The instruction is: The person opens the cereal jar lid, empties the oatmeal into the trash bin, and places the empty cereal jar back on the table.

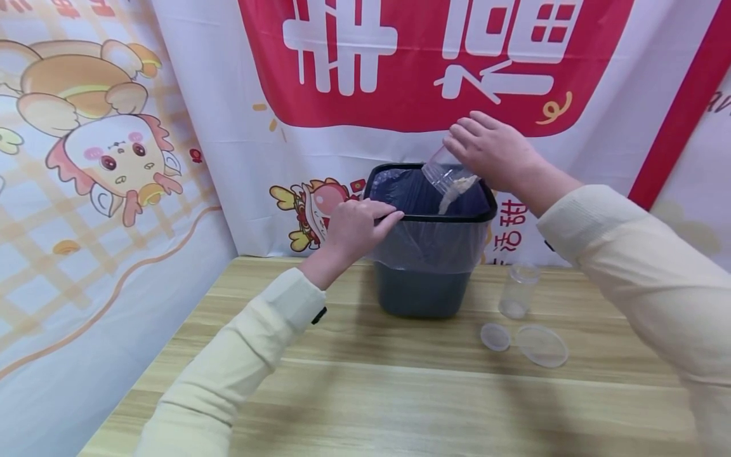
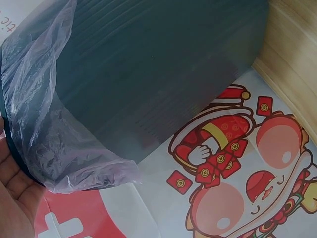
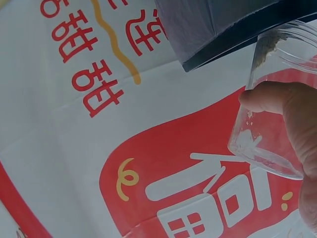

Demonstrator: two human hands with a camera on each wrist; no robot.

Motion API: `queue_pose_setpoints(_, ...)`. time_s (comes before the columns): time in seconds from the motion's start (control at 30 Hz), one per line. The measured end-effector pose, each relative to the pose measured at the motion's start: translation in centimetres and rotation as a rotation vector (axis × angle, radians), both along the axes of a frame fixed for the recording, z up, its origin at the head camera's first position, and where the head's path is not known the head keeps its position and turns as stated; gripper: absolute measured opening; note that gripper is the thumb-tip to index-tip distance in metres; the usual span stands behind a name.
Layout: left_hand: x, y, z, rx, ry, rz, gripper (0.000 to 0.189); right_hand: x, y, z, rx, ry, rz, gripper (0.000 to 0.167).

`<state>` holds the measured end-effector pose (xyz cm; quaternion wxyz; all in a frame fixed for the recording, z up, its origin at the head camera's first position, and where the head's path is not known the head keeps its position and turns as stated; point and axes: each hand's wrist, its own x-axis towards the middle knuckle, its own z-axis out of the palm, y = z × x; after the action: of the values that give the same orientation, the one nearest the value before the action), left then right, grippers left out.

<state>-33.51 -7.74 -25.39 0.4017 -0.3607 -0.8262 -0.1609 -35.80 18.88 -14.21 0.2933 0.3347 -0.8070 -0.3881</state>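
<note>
A dark trash bin with a clear plastic liner folded over its black rim stands on the table. My left hand grips the bin's near left rim, fingers and thumb around the edge. Above the opening, my right hand holds a clear plastic jar tilted mouth-down. Pale, crumbly material lies in the jar's mouth and spills into the bin. In the right wrist view the thumb presses the side of the jar, where a few crumbs cling to the wall.
Another clear jar stands on the wooden table, right of the bin. In front of it lie a small round lid and a larger clear disc. A printed cloth hangs close behind the bin.
</note>
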Motion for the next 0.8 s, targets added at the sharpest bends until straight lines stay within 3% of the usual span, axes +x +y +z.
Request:
queue_pose_setpoints(0.27, 0.1, -0.1, 0.0, 0.002, -0.015, -0.007, 0.023, 0.1, -0.8, -0.1, 0.146, 0.024, -0.02, 0.101)
queue_pose_setpoints(0.8, 0.1, 0.0, 0.0, 0.004, -0.009, -0.004, 0.024, -0.2, -2.0, -0.5, 0.536, 0.305, 0.047, 0.101)
